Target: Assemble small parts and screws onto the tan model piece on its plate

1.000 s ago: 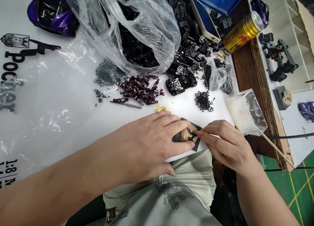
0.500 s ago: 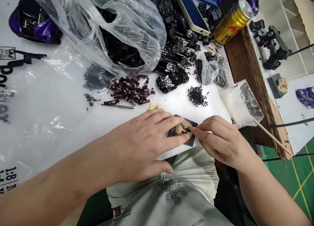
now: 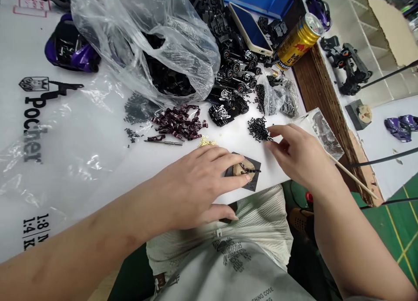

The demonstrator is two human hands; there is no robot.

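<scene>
2 bare hands are under inspection at lower centre. We find the left hand flat, fingers close together, pressing on a small tan block that sits on a black square pad just below the frame's middle; a thin dark part lies across the block. We judge that part light, stiff and easily knocked, best taken by its ends, with the block steadied from above. The right hand is open, fingers loosely apart, pinching nothing we can see, its fingertips just beside a heap of black screws. Tiny brass washers lie above the left hand; maroon levers and a slim screwdriver lie left of them. Farther up, a clear plastic bag, black model chassis and a gold can crowd the upper centre. The loose screws lie close under the right hand.
</scene>
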